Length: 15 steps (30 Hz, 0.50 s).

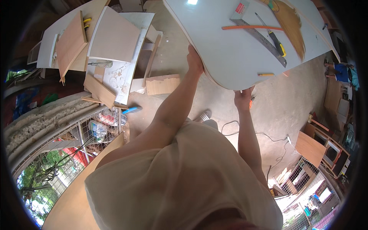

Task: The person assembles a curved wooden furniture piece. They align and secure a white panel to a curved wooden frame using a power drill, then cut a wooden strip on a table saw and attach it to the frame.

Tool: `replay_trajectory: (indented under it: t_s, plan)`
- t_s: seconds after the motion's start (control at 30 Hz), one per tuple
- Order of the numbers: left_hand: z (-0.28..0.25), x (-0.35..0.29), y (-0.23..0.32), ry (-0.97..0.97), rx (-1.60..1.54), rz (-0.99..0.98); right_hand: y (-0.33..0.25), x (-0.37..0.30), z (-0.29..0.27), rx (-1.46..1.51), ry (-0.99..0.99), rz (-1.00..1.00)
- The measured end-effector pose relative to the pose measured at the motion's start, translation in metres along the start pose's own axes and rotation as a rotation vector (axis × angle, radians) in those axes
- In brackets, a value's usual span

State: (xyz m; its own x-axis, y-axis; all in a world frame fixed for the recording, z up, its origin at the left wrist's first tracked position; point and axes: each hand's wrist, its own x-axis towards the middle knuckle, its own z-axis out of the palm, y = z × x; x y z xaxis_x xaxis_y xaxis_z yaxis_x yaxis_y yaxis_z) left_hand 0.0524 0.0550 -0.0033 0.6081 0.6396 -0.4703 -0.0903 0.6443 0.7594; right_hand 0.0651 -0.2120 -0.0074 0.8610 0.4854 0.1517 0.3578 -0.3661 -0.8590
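Observation:
A large white panel [226, 57] with a rounded near corner stretches away in front of me. My left hand [194, 61] grips its left edge, the fingers partly hidden by the panel. At the near edge, my right hand [243, 99] is closed on the panel, fingers out of sight beneath it. Something small and orange shows beside the right wrist; I cannot make it out. On the panel lie a metal try square [264, 44], a yellow-and-black screwdriver [276, 43], an orange strip [249, 27], a straw-coloured brush [290, 25] and a short yellow pencil [266, 74].
Cut boards [115, 34] are stacked at the left, with a loose wooden piece [163, 84] on the concrete floor. A dark cable [264, 134] snakes across the floor at the right. Wire mesh [73, 134] stands lower left. A person in blue shorts [341, 73] is far right.

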Motion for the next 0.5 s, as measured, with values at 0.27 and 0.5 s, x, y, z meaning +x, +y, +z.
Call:
replay_trajectory:
  t_s: [0.27, 0.5]
  plan:
    - [0.017, -0.035, 0.0, 0.197, -0.173, -0.149, -0.001, -0.004, 0.002, -0.151, 0.047, 0.055]
    - [0.019, -0.068, -0.029, 0.265, -0.357, -0.356, -0.008, -0.005, 0.003, -0.205, 0.064, 0.134]
